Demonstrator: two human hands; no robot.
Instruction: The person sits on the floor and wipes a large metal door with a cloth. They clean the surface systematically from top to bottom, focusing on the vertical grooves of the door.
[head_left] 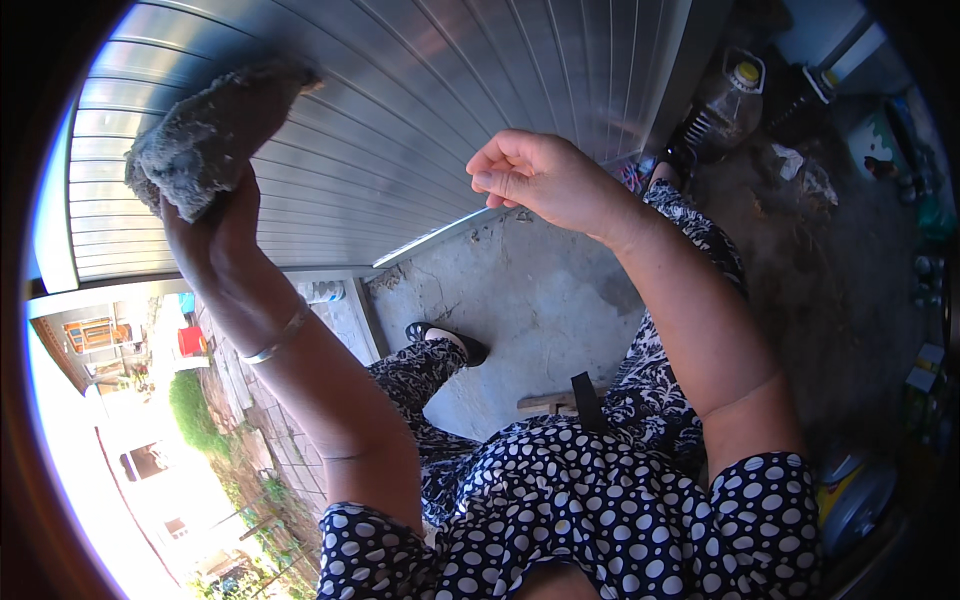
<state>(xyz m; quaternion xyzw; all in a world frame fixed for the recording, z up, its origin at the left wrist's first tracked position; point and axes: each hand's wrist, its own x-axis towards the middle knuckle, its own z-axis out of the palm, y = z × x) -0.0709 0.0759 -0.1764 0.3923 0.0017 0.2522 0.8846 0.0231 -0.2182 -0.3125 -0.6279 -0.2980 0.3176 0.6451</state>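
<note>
High on the left, a fuzzy grey rag (215, 130) is bunched up in my left hand (222, 230), whose fingers are mostly hidden behind it. The rag lies against, or very close to, a ribbed silver metal door panel (420, 120); I cannot tell if it touches all along. A band circles my left wrist. My right hand (530, 175) hangs in front of the same panel, its fingers loosely bent and nothing seen in them.
Large clear plastic jugs, one with a yellow cap (745, 75), stand at the right wall. Litter (805, 170) lies on the concrete floor (530, 280) nearby. Behind my legs is a small wooden stool (548, 402). Past the door's edge at left is a bright paved yard (290, 440).
</note>
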